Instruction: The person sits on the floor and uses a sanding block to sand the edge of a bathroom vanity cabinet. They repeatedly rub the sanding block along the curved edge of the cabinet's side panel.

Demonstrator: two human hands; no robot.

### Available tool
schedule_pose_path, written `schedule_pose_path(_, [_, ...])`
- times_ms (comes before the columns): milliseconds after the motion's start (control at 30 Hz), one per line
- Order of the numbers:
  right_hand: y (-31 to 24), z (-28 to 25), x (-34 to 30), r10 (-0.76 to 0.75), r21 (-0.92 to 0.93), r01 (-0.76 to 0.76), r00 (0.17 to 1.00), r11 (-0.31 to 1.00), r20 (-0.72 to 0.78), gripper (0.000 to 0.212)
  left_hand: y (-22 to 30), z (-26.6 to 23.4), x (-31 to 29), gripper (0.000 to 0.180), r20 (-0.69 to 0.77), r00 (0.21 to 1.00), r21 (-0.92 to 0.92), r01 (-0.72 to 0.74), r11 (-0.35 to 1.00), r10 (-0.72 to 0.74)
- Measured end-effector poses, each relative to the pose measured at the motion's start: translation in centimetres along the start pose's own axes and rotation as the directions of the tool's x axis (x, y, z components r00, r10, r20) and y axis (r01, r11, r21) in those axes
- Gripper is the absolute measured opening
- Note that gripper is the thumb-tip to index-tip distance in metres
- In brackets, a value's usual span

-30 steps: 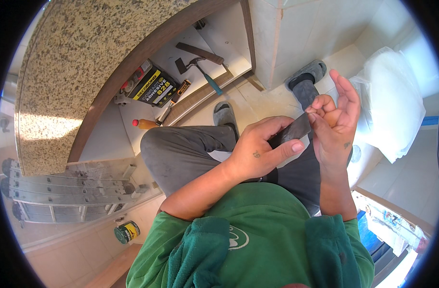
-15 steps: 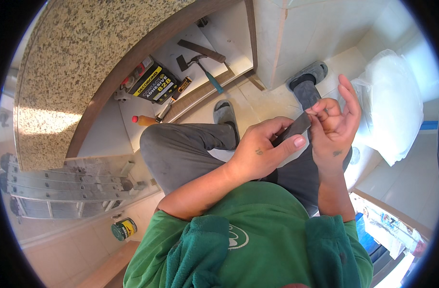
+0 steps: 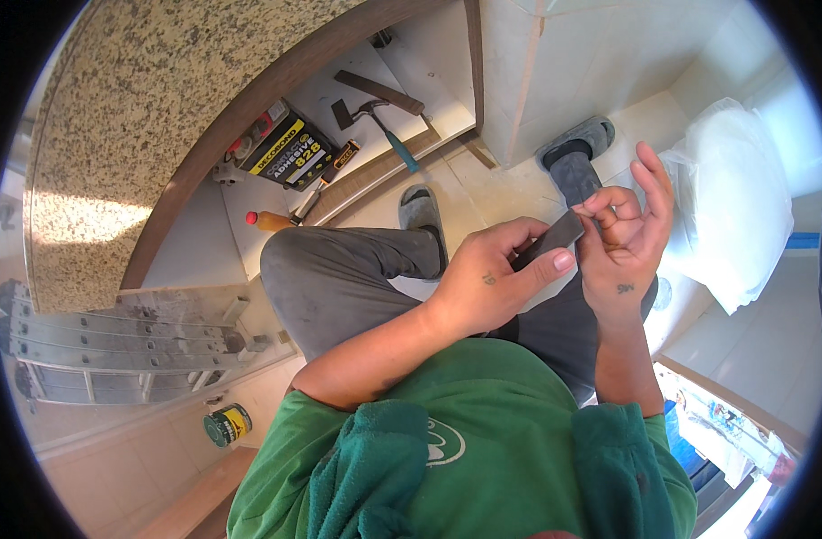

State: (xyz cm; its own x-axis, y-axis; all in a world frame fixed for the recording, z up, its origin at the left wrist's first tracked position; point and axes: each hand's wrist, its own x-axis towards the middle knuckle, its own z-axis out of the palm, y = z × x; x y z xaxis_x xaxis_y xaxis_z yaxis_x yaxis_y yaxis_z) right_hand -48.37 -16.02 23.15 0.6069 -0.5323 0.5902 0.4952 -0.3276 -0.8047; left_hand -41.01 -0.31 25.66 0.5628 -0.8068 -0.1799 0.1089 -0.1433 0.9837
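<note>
Since the earlier frame, our right hand (image 3: 618, 247) leans slightly outward, its fingertips pinched at the far end of the dark strip (image 3: 556, 238), which our left hand (image 3: 483, 277) grips above our grey trousers (image 3: 339, 278). It looks light, thin and fairly stiff; its edges seem the best hold. Beyond, bold printed labels mark the black-and-yellow container (image 3: 294, 151) and green can (image 3: 227, 425).

Within a second, you have tipped the dark flat piece (image 3: 557, 237) in your left hand (image 3: 485, 277) and rolled your right hand (image 3: 621, 247) slightly.
</note>
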Motion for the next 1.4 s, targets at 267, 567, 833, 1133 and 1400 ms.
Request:
schedule_pose_path(267, [-0.2,0.0,0.0,0.039,-0.049,-0.038,0.999,0.998,0.016,0.078,-0.6,-0.5,0.2,0.042,-0.011,0.997,0.194,-0.067,0.979,0.070])
schedule_pose_path(567, [-0.6,-0.2,0.0,0.074,-0.089,-0.069,0.996,0.994,0.052,0.075,-0.8,-1.1,0.5,0.051,-0.004,0.966,0.365,-0.241,0.899,0.260])
schedule_pose_path(833, [-0.6,-0.2,0.1,0.091,-0.127,-0.082,0.993,0.989,0.069,0.073,-1.5,-1.4,0.7,0.057,0.004,0.932,0.499,-0.316,0.807,0.363])
schedule_pose_path(1133, [-0.8,-0.3,0.0,0.148,-0.114,-0.138,0.986,0.984,0.082,0.073,-0.9,-2.0,0.6,0.056,0.051,0.932,0.551,-0.325,0.769,0.358])
schedule_pose_path(1400, [-1.2,-0.7,-0.1,0.202,-0.019,-0.201,0.973,0.979,0.115,0.072,-1.2,-2.9,0.7,0.056,0.117,0.917,0.595,-0.372,0.712,0.382])
